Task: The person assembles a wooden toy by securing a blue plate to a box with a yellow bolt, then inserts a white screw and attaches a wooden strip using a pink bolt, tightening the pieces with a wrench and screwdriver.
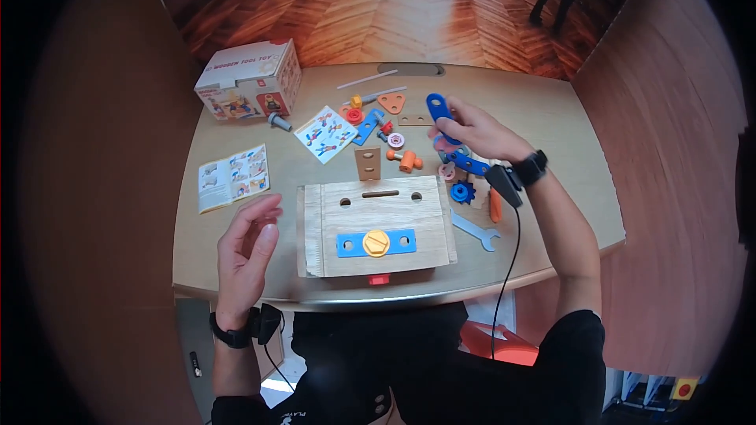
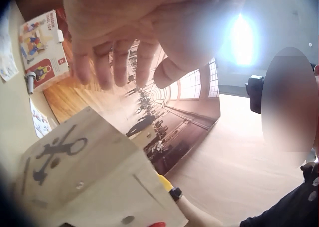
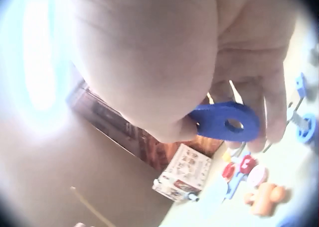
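Note:
My right hand (image 1: 480, 131) pinches a dark blue toy strip with rounded ends and holes (image 1: 437, 105) above the parts at the back right. The right wrist view shows the thumb pressed on this strip (image 3: 227, 121), one holed end sticking out. My left hand (image 1: 246, 256) hangs beside the left end of the wooden toolbox (image 1: 378, 208), holding nothing, its fingers (image 2: 122, 62) loosely bent. On the box's upper face lies a blue holed bar (image 1: 402, 241) with a yellow slotted hexagonal bolt head (image 1: 376, 243) at its middle. A red piece (image 1: 379, 279) sticks out at the near side.
Behind the box lie an orange peg piece (image 1: 405, 160), a wooden holed plate (image 1: 368, 164) and an instruction sheet (image 1: 325, 134). At right are a blue gear (image 1: 462, 193) and a light blue wrench (image 1: 476, 230). A carton (image 1: 248, 79) and an open booklet (image 1: 234, 179) occupy the left.

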The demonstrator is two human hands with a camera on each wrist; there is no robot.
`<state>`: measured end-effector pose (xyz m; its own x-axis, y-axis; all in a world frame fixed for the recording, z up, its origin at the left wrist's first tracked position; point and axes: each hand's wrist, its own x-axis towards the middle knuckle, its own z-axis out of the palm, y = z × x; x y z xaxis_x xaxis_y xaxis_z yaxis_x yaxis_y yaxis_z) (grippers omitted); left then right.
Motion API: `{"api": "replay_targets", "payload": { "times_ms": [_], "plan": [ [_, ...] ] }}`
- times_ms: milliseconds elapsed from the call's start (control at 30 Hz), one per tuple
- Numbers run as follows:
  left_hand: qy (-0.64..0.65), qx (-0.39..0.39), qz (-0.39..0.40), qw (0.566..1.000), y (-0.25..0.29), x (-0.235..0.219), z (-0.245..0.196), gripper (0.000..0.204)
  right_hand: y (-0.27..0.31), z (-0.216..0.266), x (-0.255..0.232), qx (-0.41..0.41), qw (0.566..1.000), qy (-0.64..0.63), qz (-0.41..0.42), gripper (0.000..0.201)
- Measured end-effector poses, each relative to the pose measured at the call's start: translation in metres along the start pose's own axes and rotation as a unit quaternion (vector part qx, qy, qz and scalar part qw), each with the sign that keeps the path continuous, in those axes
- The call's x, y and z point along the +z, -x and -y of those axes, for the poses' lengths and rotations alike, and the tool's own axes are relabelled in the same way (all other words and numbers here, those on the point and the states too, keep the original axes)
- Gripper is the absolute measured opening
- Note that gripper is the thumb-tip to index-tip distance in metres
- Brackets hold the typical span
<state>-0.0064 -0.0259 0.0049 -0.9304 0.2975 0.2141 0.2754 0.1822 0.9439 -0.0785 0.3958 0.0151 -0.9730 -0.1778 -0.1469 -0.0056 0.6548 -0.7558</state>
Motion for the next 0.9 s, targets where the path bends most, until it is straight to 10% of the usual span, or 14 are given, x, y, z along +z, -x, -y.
{"api": "replay_targets", "payload": {
  "times_ms": [33,100,233,567,667,900],
  "plan": [
    [0.053,-0.009,0.033,0.998,-0.001,-0.001,-0.005,0.040,0.012,0.012,0.001,-0.005,0.990,-0.139,-0.001,0.030],
    [0.108,-0.017,0.060,0.992,-0.006,0.004,-0.019,0.040,0.033,0.043,0.009,-0.085,0.990,0.098,-0.047,0.026],
    [0.167,-0.043,0.099,0.980,-0.031,0.037,-0.044,0.043,0.069,0.095,0.049,-0.257,0.945,0.186,-0.074,0.023],
    [-0.101,0.039,0.134,0.985,-0.072,0.052,-0.044,0.028,0.062,0.092,0.078,-0.332,0.933,0.060,-0.123,0.033],
    [-0.199,0.112,0.063,0.972,-0.076,0.055,-0.046,0.018,0.059,0.088,0.074,-0.196,0.970,-0.042,-0.137,0.050],
    [-0.206,0.162,0.039,0.964,-0.087,0.067,-0.042,0.028,0.048,0.078,0.076,-0.250,0.941,0.093,-0.208,0.035]
  ]
}}
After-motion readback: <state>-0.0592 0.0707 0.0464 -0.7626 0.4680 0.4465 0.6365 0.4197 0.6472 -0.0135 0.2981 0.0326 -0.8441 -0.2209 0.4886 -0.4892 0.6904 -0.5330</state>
